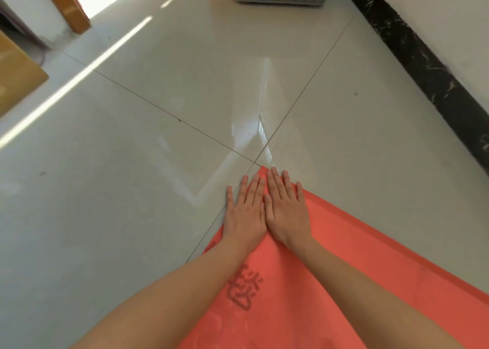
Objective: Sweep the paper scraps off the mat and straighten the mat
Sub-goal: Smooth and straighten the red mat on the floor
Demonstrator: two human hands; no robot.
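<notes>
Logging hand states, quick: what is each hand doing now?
Left hand: open, flat on the mat corner, holding nothing.
Right hand: open, flat beside it, holding nothing.

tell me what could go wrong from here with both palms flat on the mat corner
1. The floor tiles look glossy, so the red mat may skid past the tile joint instead of lining up when the left hand and right hand push.
2. Both hands press on one corner only, so the rest of the mat might swing or buckle.
3. No paper scraps show here; any behind the arms could be missed.
</notes>
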